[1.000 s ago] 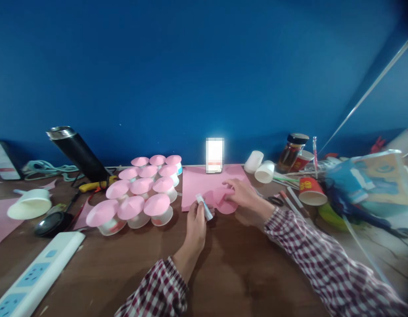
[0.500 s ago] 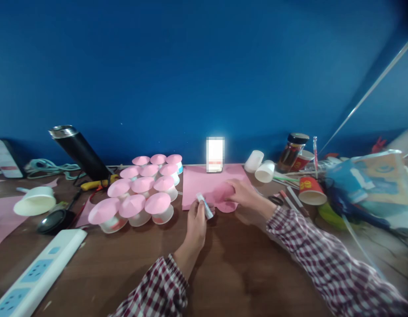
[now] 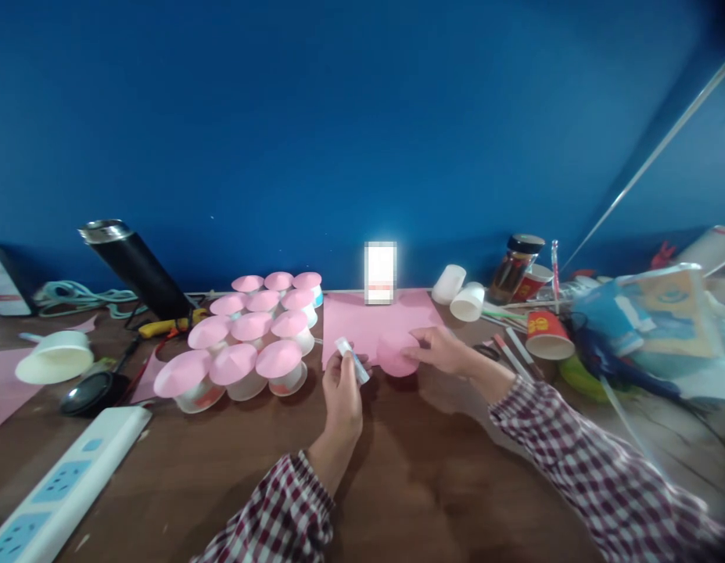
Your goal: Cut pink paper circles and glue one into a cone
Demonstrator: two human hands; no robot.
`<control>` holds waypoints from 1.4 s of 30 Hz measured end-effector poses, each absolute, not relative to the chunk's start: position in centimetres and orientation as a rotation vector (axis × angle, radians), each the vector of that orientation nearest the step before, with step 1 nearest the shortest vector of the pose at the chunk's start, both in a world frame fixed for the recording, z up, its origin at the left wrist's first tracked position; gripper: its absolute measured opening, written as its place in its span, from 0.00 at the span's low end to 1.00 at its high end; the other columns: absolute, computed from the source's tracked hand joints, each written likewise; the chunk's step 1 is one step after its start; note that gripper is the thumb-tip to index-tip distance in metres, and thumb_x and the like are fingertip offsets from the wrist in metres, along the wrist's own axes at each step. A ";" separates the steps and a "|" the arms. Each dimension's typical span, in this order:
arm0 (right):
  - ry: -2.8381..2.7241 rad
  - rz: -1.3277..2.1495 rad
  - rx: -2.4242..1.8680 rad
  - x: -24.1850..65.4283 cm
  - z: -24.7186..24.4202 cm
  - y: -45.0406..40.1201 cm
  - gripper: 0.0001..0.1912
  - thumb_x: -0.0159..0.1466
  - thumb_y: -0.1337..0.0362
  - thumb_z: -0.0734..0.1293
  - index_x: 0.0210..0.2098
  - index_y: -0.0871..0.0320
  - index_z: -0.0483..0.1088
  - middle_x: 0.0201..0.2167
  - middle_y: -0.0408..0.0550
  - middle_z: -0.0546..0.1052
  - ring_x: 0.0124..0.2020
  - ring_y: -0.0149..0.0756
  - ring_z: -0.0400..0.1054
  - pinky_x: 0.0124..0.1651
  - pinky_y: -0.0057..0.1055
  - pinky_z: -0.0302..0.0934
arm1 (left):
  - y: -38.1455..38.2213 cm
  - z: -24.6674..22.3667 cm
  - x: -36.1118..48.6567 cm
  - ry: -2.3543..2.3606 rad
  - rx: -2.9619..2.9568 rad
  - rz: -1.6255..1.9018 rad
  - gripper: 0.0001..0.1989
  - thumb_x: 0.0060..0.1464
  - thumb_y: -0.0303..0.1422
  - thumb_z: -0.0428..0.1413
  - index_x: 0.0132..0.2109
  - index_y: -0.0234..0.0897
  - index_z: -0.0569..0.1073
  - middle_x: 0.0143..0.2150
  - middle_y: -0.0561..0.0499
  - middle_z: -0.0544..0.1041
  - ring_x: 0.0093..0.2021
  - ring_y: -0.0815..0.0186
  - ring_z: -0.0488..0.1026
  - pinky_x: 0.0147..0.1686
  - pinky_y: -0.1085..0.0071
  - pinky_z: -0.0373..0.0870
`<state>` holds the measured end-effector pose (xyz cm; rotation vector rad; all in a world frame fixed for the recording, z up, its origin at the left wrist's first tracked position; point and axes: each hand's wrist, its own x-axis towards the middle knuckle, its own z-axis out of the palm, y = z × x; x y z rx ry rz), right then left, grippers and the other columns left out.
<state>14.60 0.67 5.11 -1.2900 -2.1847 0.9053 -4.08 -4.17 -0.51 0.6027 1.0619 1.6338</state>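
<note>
Between the fingers of my left hand point(image 3: 343, 392) is a white tube with a blue label, which looks like a glue stick point(image 3: 342, 345), tilted over the desk. My right hand point(image 3: 444, 349) pinches the right edge of a round pink paper piece point(image 3: 396, 360). That piece overlaps the front edge of a flat pink sheet point(image 3: 350, 314). To the left stand several upside-down paper cups point(image 3: 245, 388), each topped by a shallow pink paper cone point(image 3: 233, 363). Two white paper cups point(image 3: 468, 302) lie on their sides behind my right hand.
At left are a power strip point(image 3: 66, 481), a black ladle point(image 3: 92, 391), a leaning black flask point(image 3: 140, 270) and a pale cup point(image 3: 57, 357). A phone point(image 3: 380, 274) stands against the blue wall. On the right are a jar point(image 3: 516, 270), a red cup point(image 3: 548, 336) and plastic packaging point(image 3: 661, 313).
The round pink piece shows flatter and more fully beside the glue stick. My right hand has shifted slightly to its edge, while my left hand has moved a little left with the glue stick.
</note>
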 end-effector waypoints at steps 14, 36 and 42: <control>-2.281 0.551 -1.379 11.9 4.5 -5.4 0.14 0.60 0.56 0.68 0.42 0.58 0.71 0.34 0.50 0.77 0.33 0.39 0.70 0.35 0.30 0.60 | -4.3 1.7 -5.0 0.905 0.746 1.522 0.17 0.49 0.41 0.59 0.44 0.36 0.75 0.36 0.50 0.75 0.37 0.65 0.72 0.38 0.70 0.67; -1.559 1.250 -1.008 10.7 0.3 -6.8 0.09 0.64 0.61 0.63 0.43 0.55 0.65 0.37 0.47 0.75 0.37 0.36 0.71 0.42 0.32 0.66 | -6.3 1.6 -3.3 1.043 1.167 1.382 0.12 0.43 0.34 0.64 0.37 0.36 0.77 0.32 0.47 0.78 0.31 0.62 0.75 0.33 0.70 0.71; -1.592 1.122 -1.094 11.5 1.9 -6.6 0.12 0.66 0.58 0.59 0.47 0.55 0.64 0.40 0.50 0.74 0.40 0.38 0.71 0.44 0.33 0.66 | -6.3 1.4 -3.6 1.119 1.321 1.497 0.11 0.46 0.32 0.63 0.40 0.39 0.78 0.39 0.45 0.77 0.40 0.58 0.74 0.42 0.65 0.71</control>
